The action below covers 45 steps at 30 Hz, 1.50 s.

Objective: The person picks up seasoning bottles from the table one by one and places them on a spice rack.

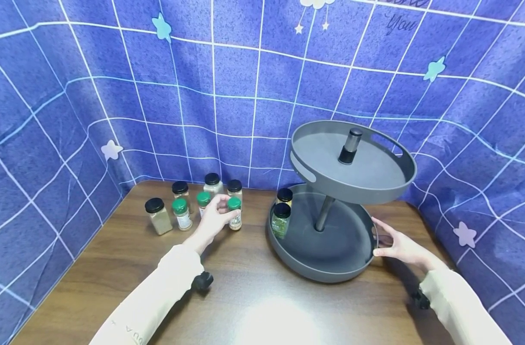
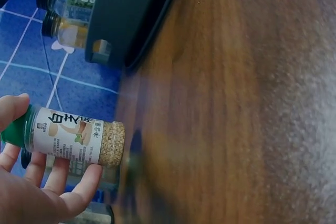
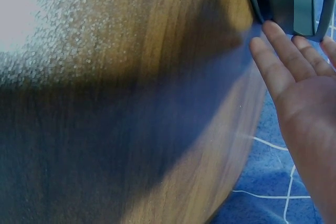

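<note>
The left hand (image 1: pixel 212 219) grips a seed jar (image 1: pixel 235 221) upright beside the other jars (image 1: pixel 184 221), while the right hand (image 1: pixel 398 248), fingers apart, touches the lower rim of the two-tier tray (image 1: pixel 322 276), I'd guess to steady it.

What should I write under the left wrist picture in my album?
Fingers hold a green-capped jar of pale grains, with a dark tray nearby.
</note>
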{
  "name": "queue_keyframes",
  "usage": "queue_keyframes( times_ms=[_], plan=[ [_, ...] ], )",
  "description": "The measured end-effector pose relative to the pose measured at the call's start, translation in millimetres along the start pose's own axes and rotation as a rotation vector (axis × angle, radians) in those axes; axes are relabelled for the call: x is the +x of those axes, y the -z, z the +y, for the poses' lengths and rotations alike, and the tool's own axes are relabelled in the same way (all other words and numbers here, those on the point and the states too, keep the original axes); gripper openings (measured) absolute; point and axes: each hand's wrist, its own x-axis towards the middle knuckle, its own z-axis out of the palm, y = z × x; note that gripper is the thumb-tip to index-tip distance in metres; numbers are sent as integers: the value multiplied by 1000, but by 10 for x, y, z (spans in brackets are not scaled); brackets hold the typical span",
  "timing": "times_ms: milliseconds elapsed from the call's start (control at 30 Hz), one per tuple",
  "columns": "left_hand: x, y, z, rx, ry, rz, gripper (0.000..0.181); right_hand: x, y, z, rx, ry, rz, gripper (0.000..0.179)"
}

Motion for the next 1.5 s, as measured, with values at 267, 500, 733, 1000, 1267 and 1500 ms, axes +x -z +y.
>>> queue_keyframes(
  times_ms=[267,500,733,1000,1267,1500],
  plan=[
    [-23,-25,111,28,-1,-27,49,-8,-9,8,3,7,3,89],
    [-71,-37,281,26,-51,-57,44,-6,-19,14,-1,12,6,88],
    [-108,-72,446,63,-73,-73,45,-8,-13,14,1,16,9,88],
    [-170,-153,666,44,-75,-100,46,-2,-7,17,26,16,-2,88],
    [-232,-260,818,-4,-132,-142,42,3,0,24,37,8,4,88],
    [-308,-415,938,-48,-169,-184,43,-4,-13,11,25,7,7,88]
  ],
)
